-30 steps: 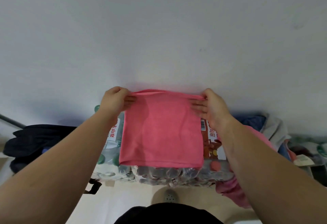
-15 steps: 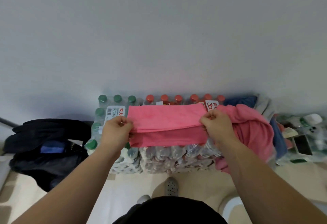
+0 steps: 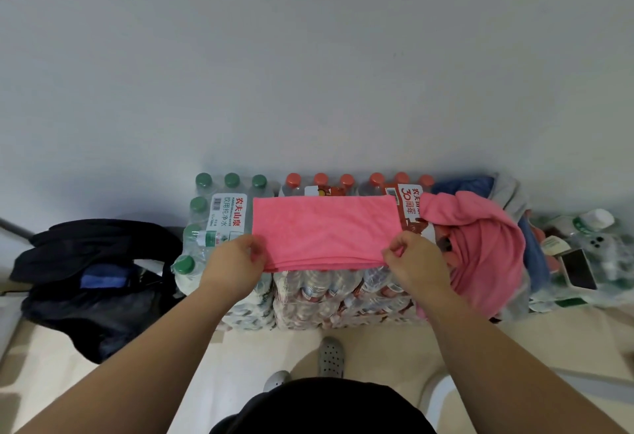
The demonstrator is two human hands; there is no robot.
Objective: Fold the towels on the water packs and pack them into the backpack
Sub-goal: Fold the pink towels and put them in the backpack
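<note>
Left of the left hand (image 3: 233, 258), the way over the green caps (image 3: 185, 264) to the backpack (image 3: 96, 279) is open. Just right of the right hand (image 3: 411, 258), a pink heap (image 3: 480, 245) blocks. Beyond the towel (image 3: 326, 228), red caps (image 3: 320, 178) line the wall (image 3: 308, 56).

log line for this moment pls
state: pink towel folded on water packs | left hand: pinches near edge | right hand: pinches near edge | backpack: floor, left

Both bare forearms reach forward and angle in toward each other. The left hand (image 3: 236, 260) is knuckles up with curled fingers, pinching the near edge of the pink towel (image 3: 326, 228) at its fingertips. The right hand (image 3: 417, 262) mirrors it, thumb and curled fingers pinching the same edge.
</note>
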